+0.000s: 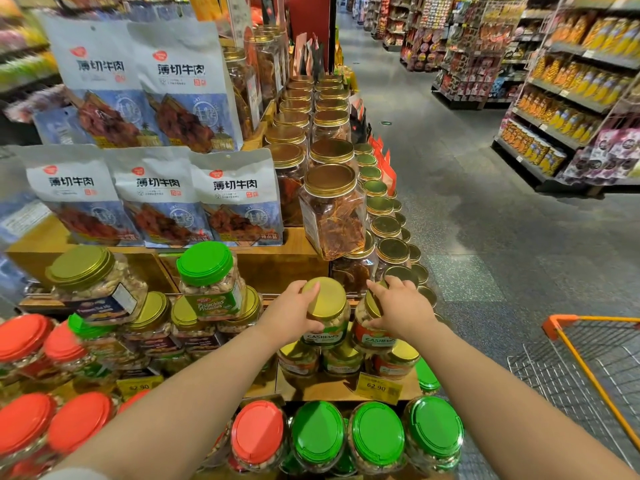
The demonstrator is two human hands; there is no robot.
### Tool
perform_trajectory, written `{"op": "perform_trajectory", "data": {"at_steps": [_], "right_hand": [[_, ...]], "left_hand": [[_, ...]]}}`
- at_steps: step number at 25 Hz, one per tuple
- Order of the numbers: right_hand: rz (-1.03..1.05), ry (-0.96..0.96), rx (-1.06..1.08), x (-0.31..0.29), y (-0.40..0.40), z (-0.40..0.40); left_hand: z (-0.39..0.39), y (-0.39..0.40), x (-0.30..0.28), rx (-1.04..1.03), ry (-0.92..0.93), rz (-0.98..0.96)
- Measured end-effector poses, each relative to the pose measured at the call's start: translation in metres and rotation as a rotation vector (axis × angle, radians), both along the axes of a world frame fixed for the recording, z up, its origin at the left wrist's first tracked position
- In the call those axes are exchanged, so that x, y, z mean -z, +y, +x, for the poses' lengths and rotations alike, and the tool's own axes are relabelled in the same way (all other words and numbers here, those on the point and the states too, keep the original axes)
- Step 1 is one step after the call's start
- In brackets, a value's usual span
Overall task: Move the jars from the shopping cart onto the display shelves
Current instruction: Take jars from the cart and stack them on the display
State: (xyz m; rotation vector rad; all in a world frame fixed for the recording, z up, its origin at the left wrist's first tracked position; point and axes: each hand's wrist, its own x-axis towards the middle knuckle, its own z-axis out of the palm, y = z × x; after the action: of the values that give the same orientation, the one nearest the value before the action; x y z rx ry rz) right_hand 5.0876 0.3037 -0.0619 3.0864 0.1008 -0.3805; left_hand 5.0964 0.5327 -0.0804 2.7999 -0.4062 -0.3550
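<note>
The person's left hand (294,311) curls around a gold-lidded cashew jar (327,315), and the right hand (398,306) curls around a second cashew jar (372,327) just beside it. Both jars sit on top of other cashew jars on the display shelf (346,389), probably so the stack grows higher. The orange shopping cart (588,358) waits at the right.

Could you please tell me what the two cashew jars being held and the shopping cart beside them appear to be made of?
The left cashew jar and right cashew jar look like clear plastic, since the nuts show through the walls; glass cannot be ruled out. Their gold lids have a brushed metallic sheen, either metal or coated plastic. The shopping cart looks like bare steel wire mesh with a glossy orange rim, probably plastic.
</note>
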Motion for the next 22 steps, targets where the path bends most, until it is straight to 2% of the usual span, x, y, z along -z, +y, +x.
{"op": "perform_trajectory", "data": {"at_steps": [14, 18, 22], "right_hand": [[-0.001, -0.05, -0.068, 0.0, 0.004, -0.004], [0.069, -0.075, -0.08, -0.017, 0.023, -0.004], [0.187, -0.186, -0.128, -0.051, 0.058, -0.011]], "left_hand": [[-0.004, -0.011, -0.01, -0.034, -0.018, 0.029], [-0.007, -0.004, -0.02, -0.05, -0.042, -0.012], [-0.024, 0.022, -0.046, -0.104, -0.148, -0.105]]}}
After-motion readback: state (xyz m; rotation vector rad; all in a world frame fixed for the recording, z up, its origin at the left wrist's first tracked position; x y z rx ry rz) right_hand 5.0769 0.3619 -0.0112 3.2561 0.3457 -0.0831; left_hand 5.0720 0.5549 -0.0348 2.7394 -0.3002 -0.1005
